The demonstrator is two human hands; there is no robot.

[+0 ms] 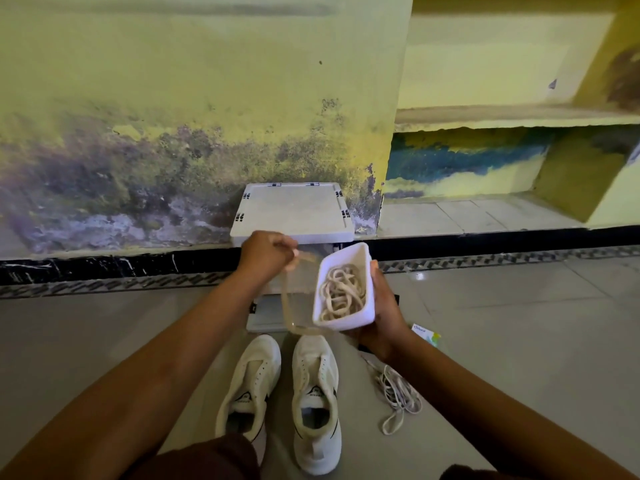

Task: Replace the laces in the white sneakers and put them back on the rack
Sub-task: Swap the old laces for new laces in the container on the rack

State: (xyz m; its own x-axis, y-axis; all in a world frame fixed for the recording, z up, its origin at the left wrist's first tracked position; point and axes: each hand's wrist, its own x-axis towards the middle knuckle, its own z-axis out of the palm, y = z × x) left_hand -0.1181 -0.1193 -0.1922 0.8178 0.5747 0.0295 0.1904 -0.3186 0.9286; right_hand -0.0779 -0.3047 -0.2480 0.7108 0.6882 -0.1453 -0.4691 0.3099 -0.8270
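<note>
down on the tiled floor, the two white sneakers stand side by side, close together and upright on their soles, long axes running away from the person with toes toward the wall and heels nearest the knees. both have bare eyelets and open tongues; each tongue carries a dark logo patch with small lettering too blurred to read. just ahead of the toes stands the white rack against the stained yellow wall, its top shelf bare.

right of the sneakers, a loose tangle of white laces lies on the floor, apart from the shoes. farther right, near the right wrist, lies a small card or packet with blue writing that cannot be made out.

the right hand is wrapped around the side and bottom of a white rectangular tub, held above the shoe toes with its long axis pointing toward the wall; a heap of cream laces is coiled inside. the left hand is closed into a fist, pinching one cream lace that hangs in a loop down and across to under the tub's near end.
</note>
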